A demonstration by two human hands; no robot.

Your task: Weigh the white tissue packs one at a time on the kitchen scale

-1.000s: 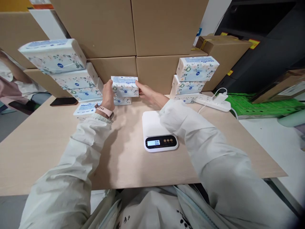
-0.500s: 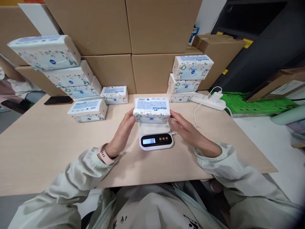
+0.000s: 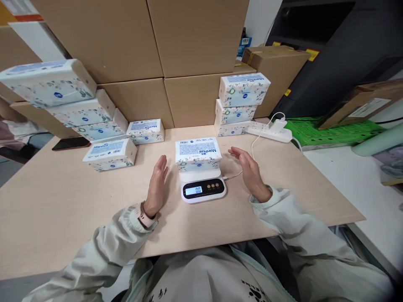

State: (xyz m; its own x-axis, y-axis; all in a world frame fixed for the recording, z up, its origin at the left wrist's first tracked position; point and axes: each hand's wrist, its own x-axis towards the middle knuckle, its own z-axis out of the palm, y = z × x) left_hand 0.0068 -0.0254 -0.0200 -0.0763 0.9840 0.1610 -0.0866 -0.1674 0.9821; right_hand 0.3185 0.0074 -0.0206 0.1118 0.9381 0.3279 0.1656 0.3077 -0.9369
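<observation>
A tissue pack [image 3: 198, 155] in white floral wrapping lies on the platform of a white kitchen scale [image 3: 204, 191]. The scale's lit display appears to show zeros, slightly smeared. To the left of the pack, my left hand [image 3: 157, 184] is held upright with fingers stretched out, touching nothing. My right hand [image 3: 248, 170] is likewise open on the other side, apart from the pack and above the scale's white cable [image 3: 234, 175].
More tissue packs are stacked at the left [image 3: 85, 115] and back right [image 3: 242, 102]. Near the left stack lie two single packs [image 3: 110, 154] and a dark phone [image 3: 71, 143]. A power strip [image 3: 269, 131] sits at the right, with cardboard boxes [image 3: 195, 100] behind.
Both hands have let go of the tissue pack and drawn apart sideways. The pack now rests on the scale. The view has shifted slightly.
</observation>
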